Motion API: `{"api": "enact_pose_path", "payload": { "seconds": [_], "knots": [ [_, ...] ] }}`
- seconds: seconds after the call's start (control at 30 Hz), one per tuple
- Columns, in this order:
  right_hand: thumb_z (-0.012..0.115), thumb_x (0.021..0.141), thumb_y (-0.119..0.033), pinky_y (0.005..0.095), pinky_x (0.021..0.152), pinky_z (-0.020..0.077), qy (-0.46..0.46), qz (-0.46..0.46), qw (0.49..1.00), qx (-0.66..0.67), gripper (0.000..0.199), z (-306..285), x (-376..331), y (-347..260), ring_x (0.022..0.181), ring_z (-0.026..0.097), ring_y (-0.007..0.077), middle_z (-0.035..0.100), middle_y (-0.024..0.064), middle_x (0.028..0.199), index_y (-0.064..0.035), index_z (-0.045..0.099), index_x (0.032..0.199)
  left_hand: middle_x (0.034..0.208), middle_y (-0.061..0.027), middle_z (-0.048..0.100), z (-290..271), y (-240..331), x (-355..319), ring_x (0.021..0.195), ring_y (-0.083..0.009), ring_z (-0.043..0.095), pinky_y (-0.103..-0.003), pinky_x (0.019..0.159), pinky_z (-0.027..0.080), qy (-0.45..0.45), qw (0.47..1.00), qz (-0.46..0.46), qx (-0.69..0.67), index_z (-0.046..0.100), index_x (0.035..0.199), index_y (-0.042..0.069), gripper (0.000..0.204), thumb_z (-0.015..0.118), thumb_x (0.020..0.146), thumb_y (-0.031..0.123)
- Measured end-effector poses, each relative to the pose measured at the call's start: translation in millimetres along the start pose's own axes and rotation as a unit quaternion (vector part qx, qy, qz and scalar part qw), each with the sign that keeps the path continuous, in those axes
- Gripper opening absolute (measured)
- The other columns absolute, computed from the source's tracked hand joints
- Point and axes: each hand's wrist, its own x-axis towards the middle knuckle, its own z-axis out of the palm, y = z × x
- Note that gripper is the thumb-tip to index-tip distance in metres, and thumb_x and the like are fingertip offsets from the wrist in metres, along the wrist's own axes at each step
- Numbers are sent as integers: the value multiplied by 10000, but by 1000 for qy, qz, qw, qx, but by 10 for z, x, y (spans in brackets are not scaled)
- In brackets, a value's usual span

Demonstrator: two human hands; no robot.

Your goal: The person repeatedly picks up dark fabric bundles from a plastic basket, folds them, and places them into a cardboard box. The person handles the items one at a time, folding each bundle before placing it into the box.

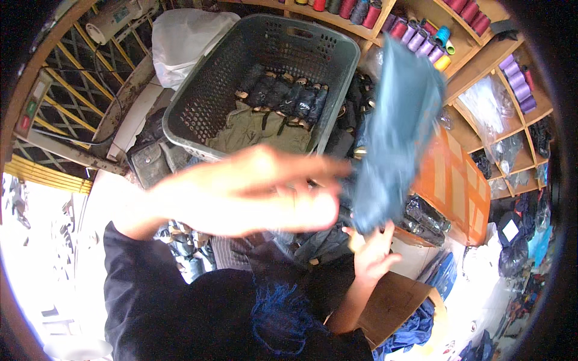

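Observation:
A blue-grey piece of cloth (400,126), blurred by motion, stretches upward in front of me at the right; it looks like a garment, but its kind is unclear. Its lower end is at the fingertips of my right hand (371,253), which grips it there with the thumb sticking out. My left hand (241,192) is stretched out flat, bright and smeared, with fingers pointing toward the cloth and nothing visible in them. Beyond it stands a dark grey plastic basket (198,90) with several rolled dark garments (289,96) and an olive garment (259,132) inside.
Wooden shelves (475,72) with thread spools (421,39) line the back right. An orange taped carton (460,186) stands right of the cloth. A white bag (189,42) leans behind the basket. Blue threads (280,313) lie on my dark clothing, beside an open cardboard box (394,307).

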Motion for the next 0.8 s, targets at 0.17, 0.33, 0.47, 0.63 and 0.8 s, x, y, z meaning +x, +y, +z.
{"api": "enact_pose_path", "payload": {
  "seconds": [0.17,0.33,0.47,0.63,0.8],
  "knots": [
    [674,756,-436,509,667,547,-195,64,946,251,719,-33,-483,92,988,540,385,386,267,1300,-115,264,1252,1145,-95,603,640,-426,-304,1047,-156,550,-301,905,441,-4,981,-25,-192,518,1258,12,399,515,973,292],
    [589,909,-135,415,775,532,-270,72,912,299,430,82,-768,76,961,586,316,463,316,1180,-124,346,1264,1148,-66,608,1159,-1084,-371,937,-176,587,-304,866,451,-1,948,-139,-287,516,1248,10,366,474,989,264],
    [755,792,-242,525,900,461,-212,126,882,401,702,-65,-924,-50,1117,478,390,447,283,1178,-187,285,1311,1131,-122,620,1635,-1638,-342,964,-243,619,-346,862,477,60,980,-135,-132,536,1201,1,334,511,967,238],
    [868,651,-342,441,781,460,-318,245,845,353,962,6,-843,-522,912,525,330,494,214,1055,-159,224,1341,1168,-138,554,2205,-2034,-122,1074,-308,541,-422,886,455,-15,981,30,192,540,1166,50,353,605,866,224],
    [832,667,-458,375,647,417,-273,89,880,379,1102,-65,-857,45,774,517,281,541,142,956,-108,124,1435,1382,-114,378,2694,-2450,-73,1171,-295,422,-428,848,424,-58,905,103,409,493,1266,116,543,672,769,241]
  ]
}}
